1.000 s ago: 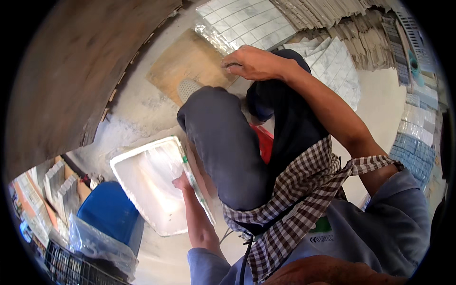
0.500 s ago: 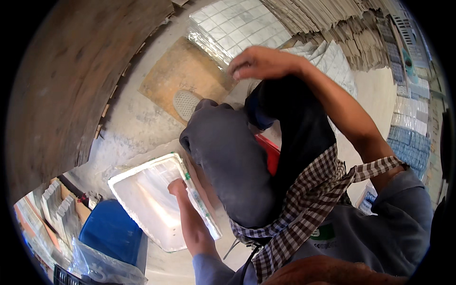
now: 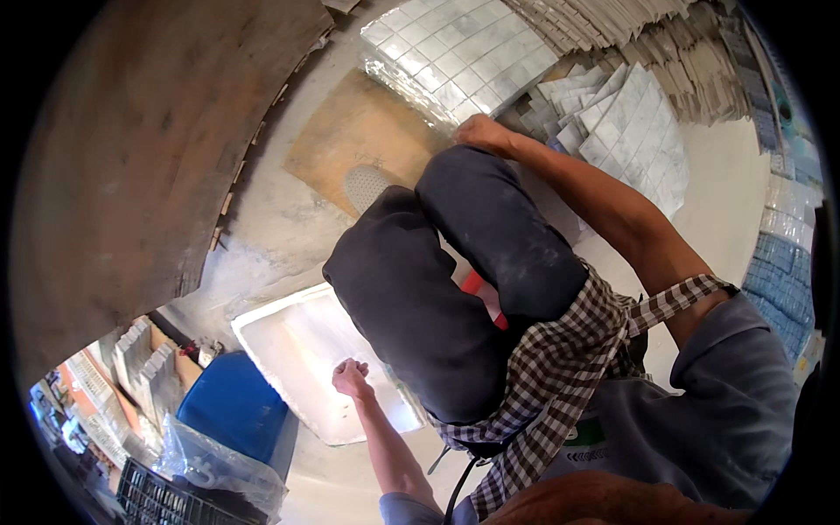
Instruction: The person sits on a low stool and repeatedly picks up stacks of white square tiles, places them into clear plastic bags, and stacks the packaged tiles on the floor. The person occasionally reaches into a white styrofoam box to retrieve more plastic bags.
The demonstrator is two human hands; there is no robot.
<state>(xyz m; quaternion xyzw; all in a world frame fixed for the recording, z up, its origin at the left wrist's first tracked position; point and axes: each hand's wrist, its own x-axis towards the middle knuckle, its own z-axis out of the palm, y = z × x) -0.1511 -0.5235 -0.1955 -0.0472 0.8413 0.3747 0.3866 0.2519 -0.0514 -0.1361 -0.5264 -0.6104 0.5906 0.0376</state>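
Over the inside of a white foam box (image 3: 297, 325) I hold my left hand (image 3: 352, 378), its fingers curled closed. Whatever they may hold is too small or hidden to make out. Just past my right knee is my right hand (image 3: 483, 133), its fingers folded in, close to the near edge of a stack of marble-look mosaic tile sheets (image 3: 464, 48) with shiny plastic at its side. The knee covers part of that hand, so I cannot tell whether it touches the stack or grips anything.
A brown board (image 3: 337, 131) lies on the floor under my shoe (image 3: 366, 185). Loose tile sheets (image 3: 634, 131) lean at the right, before stacked cardboard (image 3: 682, 66). A blue bin (image 3: 232, 407), clear plastic bag (image 3: 219, 464) and black crate (image 3: 166, 499) stand lower left. A wooden panel (image 3: 131, 157) rises at left.
My right hand has moved down and right, beside the knee and tile stack. My right knee has swung left against the other. My left hand has shifted toward me inside the box.
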